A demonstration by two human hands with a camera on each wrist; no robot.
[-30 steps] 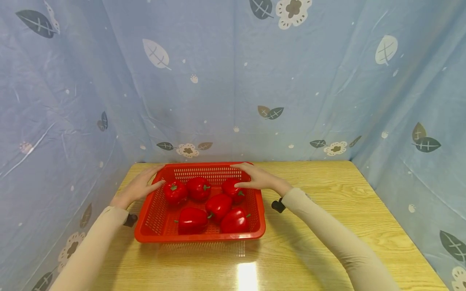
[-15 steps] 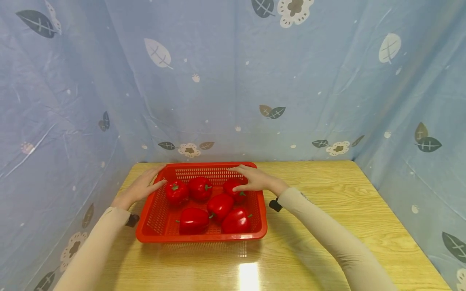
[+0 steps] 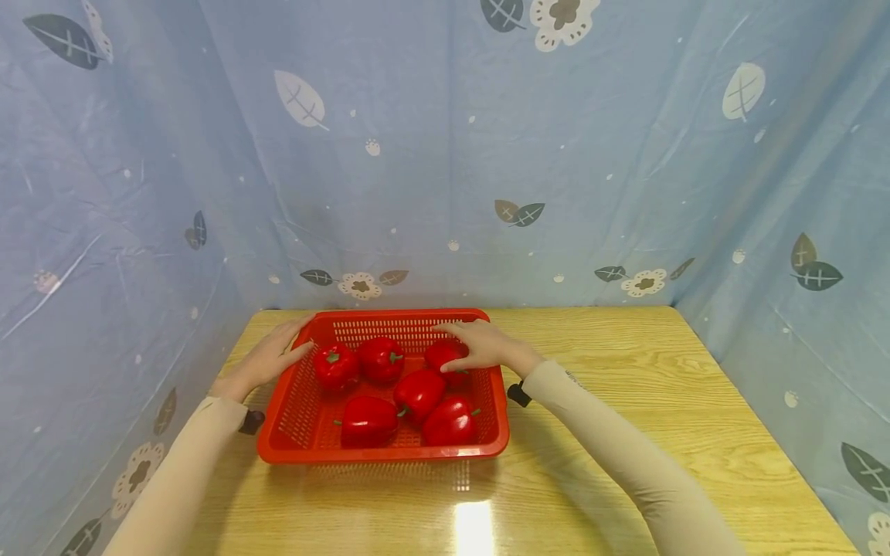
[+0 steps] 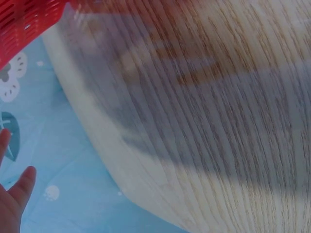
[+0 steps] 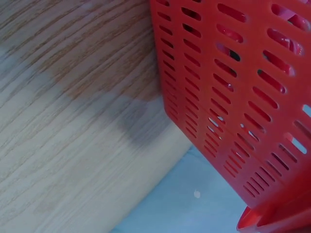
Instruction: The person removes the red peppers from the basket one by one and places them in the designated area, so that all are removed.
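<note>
A red plastic basket (image 3: 378, 455) with slotted walls holds several glossy red bell peppers (image 3: 368, 421) with green stems. By its back left corner, my left hand (image 3: 267, 357) has its fingers spread and grips nothing; whether it touches the rim is unclear. A few of its fingertips (image 4: 24, 187) show at the left edge of the left wrist view. My right hand (image 3: 483, 345) reaches over the right rim, fingers extended above the back right bell pepper (image 3: 439, 354) and partly covering it. Contact with that pepper cannot be made out. The right wrist view shows the basket's wall (image 5: 218, 92), without the hand.
The basket stands on a light wood-grain table (image 3: 598, 432), toward its left and back side. Blue curtains (image 3: 417, 193) with leaf and flower prints hang behind and at both sides. A dark wrist camera (image 3: 518, 394) sits below the right wrist.
My right hand has moved slightly left and inward over the back right bell pepper, its thumb a little lower. The left hand, basket and bell peppers have stayed in place.
</note>
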